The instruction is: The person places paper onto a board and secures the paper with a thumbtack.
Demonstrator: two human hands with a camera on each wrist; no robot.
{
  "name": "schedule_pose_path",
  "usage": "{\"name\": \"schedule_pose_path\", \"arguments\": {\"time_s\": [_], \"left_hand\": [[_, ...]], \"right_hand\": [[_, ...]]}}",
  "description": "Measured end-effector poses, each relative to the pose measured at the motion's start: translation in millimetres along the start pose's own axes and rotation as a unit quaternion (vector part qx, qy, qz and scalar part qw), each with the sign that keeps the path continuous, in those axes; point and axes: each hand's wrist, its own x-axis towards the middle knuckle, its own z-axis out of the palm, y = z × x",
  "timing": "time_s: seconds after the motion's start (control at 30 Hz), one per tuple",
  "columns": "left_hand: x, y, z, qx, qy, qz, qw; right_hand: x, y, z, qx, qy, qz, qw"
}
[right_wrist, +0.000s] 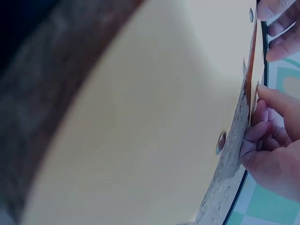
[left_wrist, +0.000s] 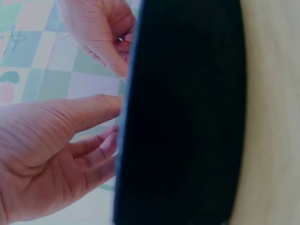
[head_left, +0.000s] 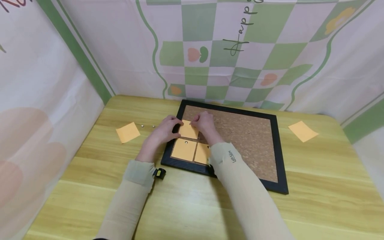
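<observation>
A corkboard (head_left: 243, 140) with a black frame lies on the table. An orange sticky note (head_left: 189, 130) lies at its upper left. My left hand (head_left: 166, 129) touches that note's left side, thumb and fingers spread apart. At the note's top right my right hand (head_left: 205, 122) has curled fingers, pinching what looks like a small thumbtack, mostly hidden. Below, a second sticky note (head_left: 184, 150) carries a silver thumbtack (head_left: 186, 142). Beside it a third sticky note (head_left: 202, 154) is partly covered by my right sleeve; its thumbtack (right_wrist: 221, 142) shows in the right wrist view.
A loose sticky note (head_left: 128, 132) lies on the table left of the board, another loose note (head_left: 303, 131) to the right. Two silver thumbtacks (head_left: 142, 126) sit near my left hand. A patterned cloth (head_left: 222, 53) hangs behind the table (head_left: 180, 206).
</observation>
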Motion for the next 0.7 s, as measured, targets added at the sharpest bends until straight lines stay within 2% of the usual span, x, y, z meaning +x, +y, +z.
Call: {"name": "schedule_pose_path", "arguments": {"time_s": [0.3,0.47,0.7], "left_hand": [[-1.7,3.9,0.9,0.011,-0.003,-0.01,0.9999],[-1.0,3.4,1.6,0.009,-0.003,-0.009,0.9999],[-2.8,3.2,0.5,0.002,-0.006,-0.017,0.9998]], "right_hand": [[-1.7,7.0,-7.4,0.005,-0.024,-0.027,0.999],[-2.9,12.1,-19.6,-0.037,-0.051,-0.056,0.996],[-4.6,28.1,-40.9,-0.103,-0.077,-0.106,0.986]]}}
